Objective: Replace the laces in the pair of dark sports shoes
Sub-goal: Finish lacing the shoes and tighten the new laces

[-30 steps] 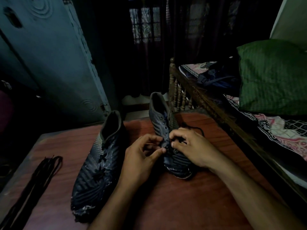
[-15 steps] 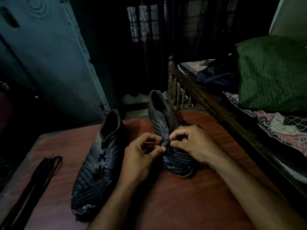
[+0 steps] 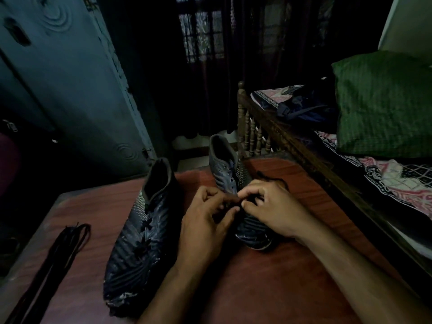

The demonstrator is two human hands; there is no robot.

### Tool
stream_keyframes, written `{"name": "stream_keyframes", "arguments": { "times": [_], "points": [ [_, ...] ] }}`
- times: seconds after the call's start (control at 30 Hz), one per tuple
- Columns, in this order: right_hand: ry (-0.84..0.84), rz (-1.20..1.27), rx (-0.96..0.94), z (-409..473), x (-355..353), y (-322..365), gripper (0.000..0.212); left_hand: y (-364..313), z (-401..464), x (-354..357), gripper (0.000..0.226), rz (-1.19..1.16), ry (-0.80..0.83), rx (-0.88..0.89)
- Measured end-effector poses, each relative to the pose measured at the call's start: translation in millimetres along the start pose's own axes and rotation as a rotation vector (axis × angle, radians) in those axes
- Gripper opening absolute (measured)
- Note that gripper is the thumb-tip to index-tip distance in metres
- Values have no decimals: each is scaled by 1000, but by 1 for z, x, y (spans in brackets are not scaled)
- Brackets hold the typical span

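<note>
Your left hand (image 3: 205, 220) and right hand (image 3: 273, 211) meet over the middle of the right-hand shoe (image 3: 233, 183), which stands on the reddish wooden bench (image 3: 268, 288) with its toe toward you and its open heel end pointing away. Both hands have their fingers curled in, thumb and forefinger tips drawn together at the eyelet row, where they pinch the dark lace (image 3: 251, 201); the light is too dim to show exactly how the lace runs under your fingers. A loose loop of that lace (image 3: 273, 181) lies on the bench just behind your right hand. The upper eyelets of this shoe show as bare holes. The other shoe (image 3: 140, 230) lies to the left, near your left forearm but apart from it, toe toward you, with its dark lace crossing up the front and scuffed pale marks at the toe. A separate bundle of dark laces (image 3: 58, 258) lies stretched along the left edge of the bench, well apart from both shoes. Beside the bench on the right stands a wooden bed (image 3: 292, 141) with a patterned sheet, a green pillow (image 3: 383, 104) and a dark bag (image 3: 304, 108) on it.
</note>
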State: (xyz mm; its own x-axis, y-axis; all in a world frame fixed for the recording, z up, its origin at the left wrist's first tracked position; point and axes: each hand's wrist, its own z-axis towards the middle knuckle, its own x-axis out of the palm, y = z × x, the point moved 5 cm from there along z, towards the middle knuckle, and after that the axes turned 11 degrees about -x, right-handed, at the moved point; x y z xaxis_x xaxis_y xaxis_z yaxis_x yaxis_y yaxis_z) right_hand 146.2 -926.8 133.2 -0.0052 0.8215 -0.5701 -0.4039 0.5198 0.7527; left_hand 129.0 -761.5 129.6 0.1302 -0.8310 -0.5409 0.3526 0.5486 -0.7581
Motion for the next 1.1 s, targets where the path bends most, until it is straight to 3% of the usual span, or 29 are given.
{"name": "stream_keyframes", "arguments": {
  "times": [0.13,0.37,0.53,0.67,0.87,1.1],
  "points": [
    [-93,33,4,-2,-3,8,25,2,2,-1,13,43,-38,35],
    [-140,5,-54,-5,-8,16,35,-4,-1,-3,27,32,-49,49],
    [-167,-28,-210,-8,-6,31,22,-13,-4,-7,35,-106,-48,50],
    [-189,-43,-154,-10,-7,26,15,-9,-3,-8,36,-239,-19,15],
    [-136,38,-146,-9,-9,29,18,-1,1,-11,26,-292,-62,-63],
    [-160,-110,-255,-12,-7,32,31,-6,-1,-9,30,-305,-62,-25]
  ]
}}
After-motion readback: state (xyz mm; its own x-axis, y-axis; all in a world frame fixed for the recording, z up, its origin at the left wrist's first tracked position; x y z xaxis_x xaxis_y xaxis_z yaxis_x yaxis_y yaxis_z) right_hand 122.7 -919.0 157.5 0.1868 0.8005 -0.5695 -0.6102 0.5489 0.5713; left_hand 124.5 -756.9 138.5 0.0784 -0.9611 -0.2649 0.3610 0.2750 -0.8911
